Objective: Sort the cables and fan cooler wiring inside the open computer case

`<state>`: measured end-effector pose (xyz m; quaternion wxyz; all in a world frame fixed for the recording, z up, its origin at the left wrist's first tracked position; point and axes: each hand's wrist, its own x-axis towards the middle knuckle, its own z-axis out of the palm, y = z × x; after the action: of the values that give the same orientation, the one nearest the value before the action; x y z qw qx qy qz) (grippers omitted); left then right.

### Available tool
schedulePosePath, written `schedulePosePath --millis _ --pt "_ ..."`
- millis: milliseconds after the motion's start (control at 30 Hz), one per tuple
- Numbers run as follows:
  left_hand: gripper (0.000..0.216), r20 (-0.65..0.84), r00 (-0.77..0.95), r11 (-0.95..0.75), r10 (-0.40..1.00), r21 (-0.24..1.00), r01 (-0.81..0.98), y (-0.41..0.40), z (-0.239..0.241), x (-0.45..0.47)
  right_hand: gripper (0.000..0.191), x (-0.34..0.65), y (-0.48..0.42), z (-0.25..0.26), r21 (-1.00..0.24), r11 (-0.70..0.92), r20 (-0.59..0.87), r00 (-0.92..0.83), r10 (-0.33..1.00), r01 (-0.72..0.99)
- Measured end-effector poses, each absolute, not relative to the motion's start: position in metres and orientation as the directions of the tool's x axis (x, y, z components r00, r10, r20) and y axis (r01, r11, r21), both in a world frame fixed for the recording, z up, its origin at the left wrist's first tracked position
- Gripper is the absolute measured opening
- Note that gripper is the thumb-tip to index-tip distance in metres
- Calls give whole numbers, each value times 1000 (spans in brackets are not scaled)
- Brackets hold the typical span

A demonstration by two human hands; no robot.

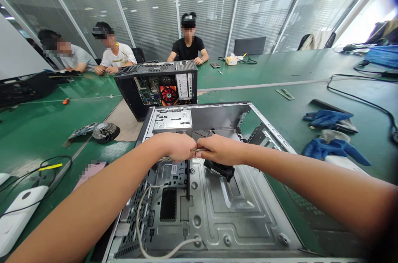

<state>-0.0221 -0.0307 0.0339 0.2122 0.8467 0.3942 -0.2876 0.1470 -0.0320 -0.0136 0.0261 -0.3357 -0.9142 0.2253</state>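
An open, mostly bare metal computer case (217,209) lies on its side in front of me on the green table. Both my hands meet above its middle. My left hand (174,145) is closed in a fist around a pale cable (139,217) that loops down to the case's near edge. My right hand (219,149) is closed too, pinching the end of the wiring right against the left hand; the piece between the fingers is too small to name. A small black fan (221,169) hangs just under my right hand.
A second open computer case (158,86) with a red fan stands behind. Blue gloves (332,147) lie at the right, a cooler (105,131) and a white device (17,213) at the left. Black cables trail at the far right. Three people sit across the table.
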Motion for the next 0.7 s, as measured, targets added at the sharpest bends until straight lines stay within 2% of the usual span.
schedulePosePath --millis 200,400,500,700 --pt "24 -674 524 -608 520 138 781 -31 37 -21 28 146 -32 -12 -448 702 -93 -810 580 554" --pt "35 -595 511 -645 621 -16 764 -36 34 -19 33 146 -30 -15 -590 614 -125 -811 571 524" --pt "38 -578 496 -631 648 -45 774 -38 33 -18 34 146 -28 -16 -648 568 -150 -817 557 507" --pt "39 -577 517 -655 632 -42 754 -37 36 -20 29 145 -28 -18 -616 577 -134 -793 594 536"
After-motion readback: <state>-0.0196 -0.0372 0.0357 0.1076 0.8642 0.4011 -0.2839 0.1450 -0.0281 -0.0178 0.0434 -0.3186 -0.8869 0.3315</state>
